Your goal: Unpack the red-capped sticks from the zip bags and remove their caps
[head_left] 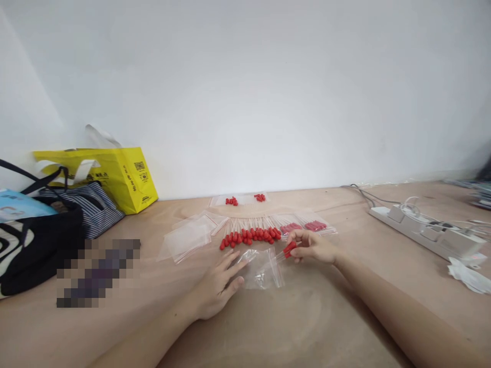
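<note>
A clear zip bag (258,273) lies flat on the table between my hands, its mouth facing right. My left hand (219,286) rests at the bag's left side with fingers spread, the fingertips touching the plastic. On the other side, my right hand (312,247) pinches droppers (290,249) by their red bulbs; their clear stems point left into the bag's opening. How many are held is hard to make out. Just beyond the bag, a row of loose droppers (249,235) lies with red bulbs toward me and stems pointing away.
Flat bags (187,237) are piled left of the row. Filled bags (316,225) lie right of it, and another bag with red bulbs (231,201) is near the wall. A yellow tote (140,179) and black bag (42,245) stand left; a power strip (422,235) lies right.
</note>
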A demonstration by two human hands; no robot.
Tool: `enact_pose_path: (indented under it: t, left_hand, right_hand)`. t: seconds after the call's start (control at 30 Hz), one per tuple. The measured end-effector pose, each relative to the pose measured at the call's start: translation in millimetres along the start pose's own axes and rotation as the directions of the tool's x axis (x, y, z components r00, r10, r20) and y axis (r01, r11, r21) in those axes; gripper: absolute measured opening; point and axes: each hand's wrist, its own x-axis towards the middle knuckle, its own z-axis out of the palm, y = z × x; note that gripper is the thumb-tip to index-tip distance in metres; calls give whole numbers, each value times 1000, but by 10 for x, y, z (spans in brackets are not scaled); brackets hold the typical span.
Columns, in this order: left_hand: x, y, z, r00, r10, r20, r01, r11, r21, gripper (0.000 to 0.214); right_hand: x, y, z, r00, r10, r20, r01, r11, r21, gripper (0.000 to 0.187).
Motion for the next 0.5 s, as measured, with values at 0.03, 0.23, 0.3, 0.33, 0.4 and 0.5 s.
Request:
enact_pose_path:
  t: [0.03,0.23,0.3,0.33,0.4,0.5]
  left_hand:
    - [5,-15,9,999,-17,-49,16,1000,-15,43]
    - [58,-73,9,930,-249,-271,241,968,-64,56]
    - [67,-91,4,914,-311,-259,288,949,-126,63]
    - [69,-100,5,911,-331,-244,297,940,-168,64]
    - [75,-114,13,911,-354,-213,297,919,-259,66]
    - [84,-122,19,916,-350,-199,256,887,-383,62]
  right_hand:
    - [-16,-8,-92,999,9,-31,-9,1000,17,26]
    - [-88,13,-464,964,-15,-267,75,974,214,25]
    - [-57,44,-479,925,-65,-374,160,960,229,25]
    - [-29,64,-467,894,-101,-437,211,955,210,25]
    - [48,114,-415,809,-194,-554,299,949,104,25]
    - [184,204,-285,708,-346,-616,304,936,-177,23]
